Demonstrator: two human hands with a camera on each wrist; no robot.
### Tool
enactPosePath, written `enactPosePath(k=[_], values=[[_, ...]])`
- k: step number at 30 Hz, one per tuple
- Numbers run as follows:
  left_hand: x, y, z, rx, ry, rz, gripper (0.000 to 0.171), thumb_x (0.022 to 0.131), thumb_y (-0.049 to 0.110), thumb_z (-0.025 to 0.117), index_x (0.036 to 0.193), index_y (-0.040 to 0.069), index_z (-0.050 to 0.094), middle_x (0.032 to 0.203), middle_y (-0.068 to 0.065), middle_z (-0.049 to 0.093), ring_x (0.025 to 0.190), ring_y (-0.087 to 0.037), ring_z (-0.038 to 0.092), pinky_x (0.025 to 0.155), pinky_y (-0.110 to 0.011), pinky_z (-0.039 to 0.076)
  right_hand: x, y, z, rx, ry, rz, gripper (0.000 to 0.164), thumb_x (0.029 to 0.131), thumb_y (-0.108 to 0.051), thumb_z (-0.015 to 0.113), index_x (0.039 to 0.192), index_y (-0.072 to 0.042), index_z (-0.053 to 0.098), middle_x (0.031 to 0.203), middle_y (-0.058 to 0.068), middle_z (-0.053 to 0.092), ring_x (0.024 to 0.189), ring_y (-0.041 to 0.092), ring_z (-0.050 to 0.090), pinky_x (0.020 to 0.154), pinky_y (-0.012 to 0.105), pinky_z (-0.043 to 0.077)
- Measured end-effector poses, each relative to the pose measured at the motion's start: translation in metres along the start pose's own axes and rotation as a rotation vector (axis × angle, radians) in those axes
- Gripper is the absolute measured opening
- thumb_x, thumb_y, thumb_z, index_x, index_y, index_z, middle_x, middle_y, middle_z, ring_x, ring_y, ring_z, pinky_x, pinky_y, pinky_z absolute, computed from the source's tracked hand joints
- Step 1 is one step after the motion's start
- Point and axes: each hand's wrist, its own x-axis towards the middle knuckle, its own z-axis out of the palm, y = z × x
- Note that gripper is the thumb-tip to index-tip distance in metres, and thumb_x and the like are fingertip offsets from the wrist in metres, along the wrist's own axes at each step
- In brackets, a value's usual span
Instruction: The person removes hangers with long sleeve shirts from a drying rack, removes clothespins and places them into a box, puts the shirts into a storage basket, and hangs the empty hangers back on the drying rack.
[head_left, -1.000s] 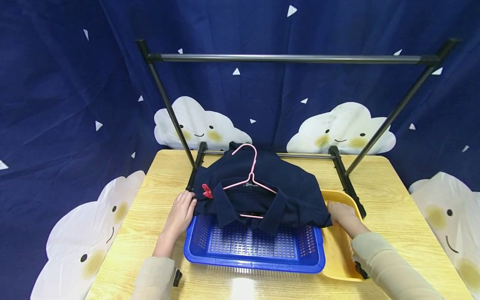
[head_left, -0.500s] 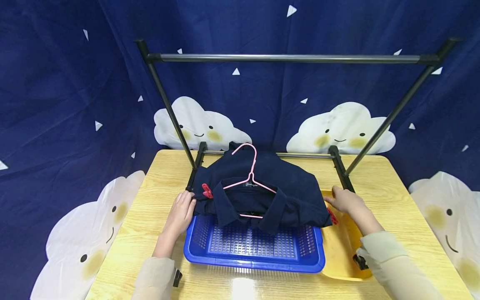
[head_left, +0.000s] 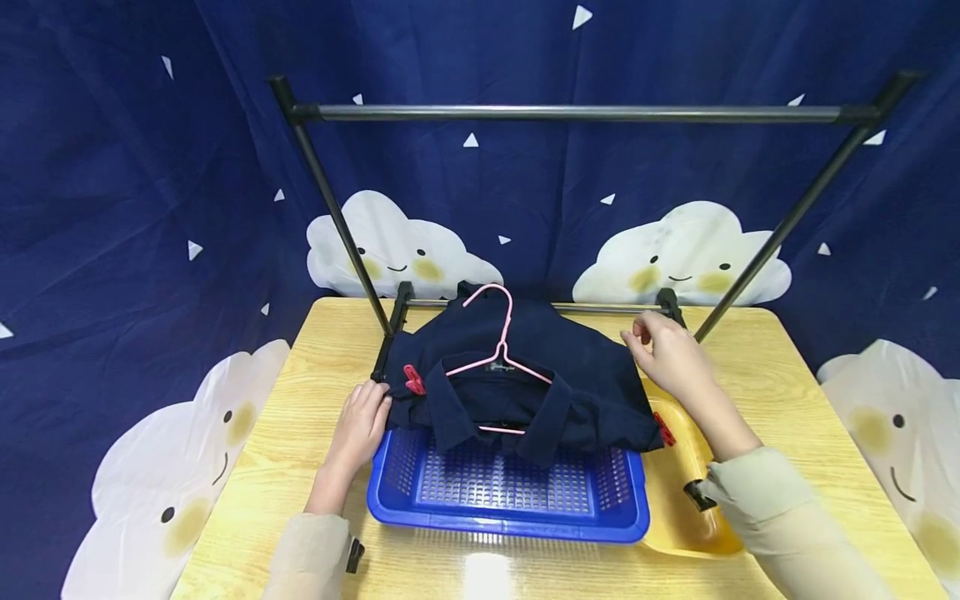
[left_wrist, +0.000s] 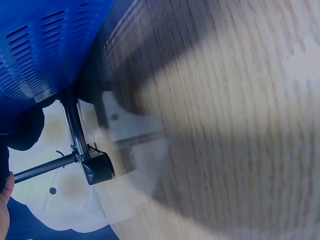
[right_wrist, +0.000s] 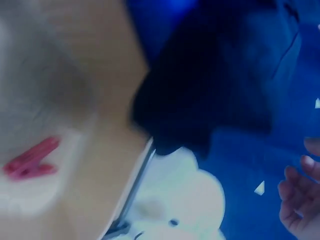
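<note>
A dark navy collared shirt (head_left: 592, 375) lies across the blue basket (head_left: 510, 527), with a pink hanger (head_left: 501, 333) through its collar. My left hand (head_left: 363, 421) rests at the shirt's left edge, fingers on the cloth and thumb hidden. A red clothespin (head_left: 413, 380) sits on the shirt near that hand. Past the right sleeve, my right hand (head_left: 667, 354) is raised with loosely bent fingers and holds nothing. Another red clothespin (head_left: 664, 429) shows beside the right sleeve; whether it grips the cloth I cannot tell. The right wrist view shows a red clothespin (right_wrist: 32, 160) in a pale container.
A yellow basin (head_left: 675, 500) stands right of the blue basket, partly under my right forearm. Behind the shirt rises a rack with a metal bar (head_left: 577, 113) between black posts. Bare wooden table (head_left: 787, 433) shows on the right. A navy curtain with clouds surrounds it.
My right hand has come up out of the yellow basin and moved away toward the back, uncovering the red clothespin by the right sleeve. The left hand and the shirt have stayed put.
</note>
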Motion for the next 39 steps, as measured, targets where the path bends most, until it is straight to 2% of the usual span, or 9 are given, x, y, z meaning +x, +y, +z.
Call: enactPosePath(k=[6, 12, 18, 26, 33, 39], values=[[0.0, 0.001, 0.0, 0.022, 0.01, -0.014, 0.015, 0.088, 0.01, 0.049, 0.099, 0.003, 0.057, 0.089, -0.01, 0.053, 0.085, -0.03, 0.05, 0.075, -0.046, 0.039, 0.013, -0.031, 0.006, 0.076, 0.144, -0.173, 0.015, 0.082, -0.013, 0.064, 0.076, -0.007, 0.051, 0.071, 0.007, 0.052, 0.066, 0.022, 0.048, 0.059, 0.035, 0.037], [0.001, 0.003, -0.001, 0.069, 0.001, -0.034, 0.018, 0.089, 0.013, 0.049, 0.101, 0.005, 0.059, 0.088, -0.009, 0.052, 0.084, -0.03, 0.049, 0.072, -0.045, 0.038, 0.025, -0.064, 0.005, 0.113, 0.173, -0.328, 0.014, 0.081, -0.015, 0.064, 0.082, -0.005, 0.055, 0.074, 0.007, 0.056, 0.071, 0.023, 0.053, 0.068, 0.039, 0.041], [0.0, 0.003, -0.001, 0.11, -0.007, -0.039, 0.019, 0.089, 0.014, 0.051, 0.103, 0.005, 0.059, 0.087, -0.009, 0.05, 0.081, -0.031, 0.048, 0.072, -0.045, 0.037, 0.034, -0.097, 0.009, 0.102, 0.111, -0.43, 0.017, 0.083, -0.019, 0.063, 0.089, -0.005, 0.056, 0.08, 0.006, 0.055, 0.075, 0.023, 0.052, 0.069, 0.038, 0.04], [0.0, 0.003, -0.001, 0.133, -0.015, -0.044, 0.018, 0.089, 0.014, 0.051, 0.103, 0.005, 0.059, 0.086, -0.01, 0.048, 0.081, -0.031, 0.047, 0.072, -0.045, 0.036, 0.04, -0.134, 0.026, 0.028, -0.007, -0.551, 0.021, 0.085, -0.024, 0.061, 0.097, -0.008, 0.055, 0.09, 0.004, 0.055, 0.079, 0.02, 0.049, 0.07, 0.034, 0.04], [-0.001, 0.002, -0.002, 0.125, -0.025, -0.061, 0.019, 0.09, 0.014, 0.048, 0.103, 0.005, 0.059, 0.087, -0.01, 0.049, 0.081, -0.031, 0.047, 0.072, -0.044, 0.036, 0.045, -0.155, 0.047, -0.034, -0.065, -0.629, 0.023, 0.087, -0.029, 0.058, 0.099, -0.009, 0.055, 0.091, 0.003, 0.052, 0.079, 0.019, 0.048, 0.069, 0.032, 0.04], [-0.001, 0.002, -0.002, 0.122, -0.027, -0.069, 0.019, 0.091, 0.014, 0.048, 0.103, 0.005, 0.059, 0.087, -0.01, 0.049, 0.082, -0.031, 0.047, 0.072, -0.044, 0.035, 0.048, -0.169, 0.062, -0.067, -0.114, -0.657, 0.03, 0.087, -0.036, 0.057, 0.101, -0.01, 0.055, 0.093, 0.002, 0.053, 0.084, 0.019, 0.049, 0.072, 0.032, 0.04]])
